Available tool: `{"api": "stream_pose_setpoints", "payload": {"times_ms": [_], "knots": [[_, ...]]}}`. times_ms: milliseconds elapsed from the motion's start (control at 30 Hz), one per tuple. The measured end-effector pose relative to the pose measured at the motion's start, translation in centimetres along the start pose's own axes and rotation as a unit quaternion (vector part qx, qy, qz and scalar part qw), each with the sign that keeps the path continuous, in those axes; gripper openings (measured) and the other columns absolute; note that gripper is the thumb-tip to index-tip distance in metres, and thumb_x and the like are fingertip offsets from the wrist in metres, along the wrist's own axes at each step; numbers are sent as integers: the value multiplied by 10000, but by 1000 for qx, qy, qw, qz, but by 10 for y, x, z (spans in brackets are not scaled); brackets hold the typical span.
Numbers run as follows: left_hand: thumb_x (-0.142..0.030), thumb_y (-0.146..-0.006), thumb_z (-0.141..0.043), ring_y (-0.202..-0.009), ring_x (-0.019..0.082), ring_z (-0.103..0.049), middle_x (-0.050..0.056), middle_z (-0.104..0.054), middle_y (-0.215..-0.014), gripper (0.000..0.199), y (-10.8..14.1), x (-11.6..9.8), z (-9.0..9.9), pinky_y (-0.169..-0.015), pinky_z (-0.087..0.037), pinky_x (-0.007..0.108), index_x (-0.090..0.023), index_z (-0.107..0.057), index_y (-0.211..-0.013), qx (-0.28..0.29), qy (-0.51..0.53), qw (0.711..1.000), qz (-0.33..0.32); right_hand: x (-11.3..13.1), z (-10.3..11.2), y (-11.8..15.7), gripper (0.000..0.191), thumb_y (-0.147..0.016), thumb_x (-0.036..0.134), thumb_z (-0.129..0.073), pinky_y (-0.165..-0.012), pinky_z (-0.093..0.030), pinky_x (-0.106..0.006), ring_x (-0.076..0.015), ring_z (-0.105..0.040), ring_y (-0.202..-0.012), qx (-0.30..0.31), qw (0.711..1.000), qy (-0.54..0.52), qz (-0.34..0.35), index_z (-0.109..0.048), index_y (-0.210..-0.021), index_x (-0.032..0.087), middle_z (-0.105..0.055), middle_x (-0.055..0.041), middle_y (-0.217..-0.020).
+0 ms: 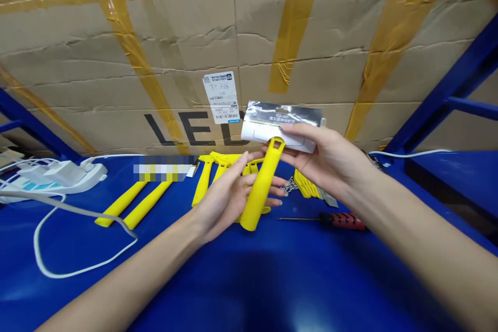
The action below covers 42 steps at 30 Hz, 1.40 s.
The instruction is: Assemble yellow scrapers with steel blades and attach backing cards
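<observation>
In the head view, a yellow-handled scraper (261, 187) hangs in the air with its handle pointing down. A black-and-white printed card sleeve (260, 120) covers its wide head. My right hand (321, 158) pinches the sleeve and head, thumb in front and fingers behind. Beside and partly behind the handle, my left hand (233, 197) has its fingers spread; whether they touch the handle I cannot tell. Behind my left hand lie several yellow handles (202, 181), partly hidden. To the left, two yellow-handled scrapers (124, 205) lie with their heads blurred out.
A red-and-black screwdriver (342, 221) lies right on the blue surface (249, 280). Behind it are small yellow parts (305, 184) and a heap of screws (290, 185). A white power strip (78, 179) with loose cables stands left. A large cardboard box (187, 52) walls the back.
</observation>
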<state>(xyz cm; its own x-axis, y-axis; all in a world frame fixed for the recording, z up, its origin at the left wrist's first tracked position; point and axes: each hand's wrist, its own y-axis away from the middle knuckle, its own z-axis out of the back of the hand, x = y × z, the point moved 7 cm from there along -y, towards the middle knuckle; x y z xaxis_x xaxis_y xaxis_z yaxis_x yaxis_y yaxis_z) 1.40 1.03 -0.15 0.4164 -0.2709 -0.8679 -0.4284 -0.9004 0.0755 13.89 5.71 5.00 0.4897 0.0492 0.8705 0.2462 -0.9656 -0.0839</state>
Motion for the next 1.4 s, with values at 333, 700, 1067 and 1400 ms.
{"api": "stream_pose_setpoints", "payload": {"times_ms": [333, 700, 1067, 1400], "knots": [[-382, -927, -654, -551, 77, -498, -53, -589, -701, 396, 38, -58, 63, -558, -434, 212, -186, -514, -1240, -70, -295, 950, -73, -22, -28, -63, 215, -750, 221, -797, -645, -577, -315, -171, -698, -745, -30, 981, 191, -1, -685, -933, 209, -743, -43, -927], [-522, -830, -685, -947, 250, -703, 63, -774, -1058, 401, 119, -138, 187, -833, -523, 338, -185, -742, -1040, -298, -624, 720, -60, -102, -141, -131, 104, -825, 233, -741, -666, -517, -287, -163, -676, -714, 143, 886, 437, 62, -702, -759, 162, -739, -49, -754], [-505, -901, -544, -727, 238, -672, 83, -766, -837, 385, 126, -128, 234, -611, -414, 317, -195, -772, -921, -333, -743, 578, 53, -185, -191, -169, 187, -956, 319, -640, -865, -560, -393, -182, -679, -952, 160, 770, 617, 30, -689, -1023, 151, -709, -57, -1056], [-364, -852, -624, -784, 250, -673, 96, -748, -908, 225, 112, -115, 231, -675, -472, 331, -194, -756, -919, -313, -766, 562, 25, -206, -179, -165, 255, -969, 348, -617, -884, -558, -418, -201, -666, -1005, 173, 705, 685, 66, -661, -1139, 162, -677, -80, -1157]]}}
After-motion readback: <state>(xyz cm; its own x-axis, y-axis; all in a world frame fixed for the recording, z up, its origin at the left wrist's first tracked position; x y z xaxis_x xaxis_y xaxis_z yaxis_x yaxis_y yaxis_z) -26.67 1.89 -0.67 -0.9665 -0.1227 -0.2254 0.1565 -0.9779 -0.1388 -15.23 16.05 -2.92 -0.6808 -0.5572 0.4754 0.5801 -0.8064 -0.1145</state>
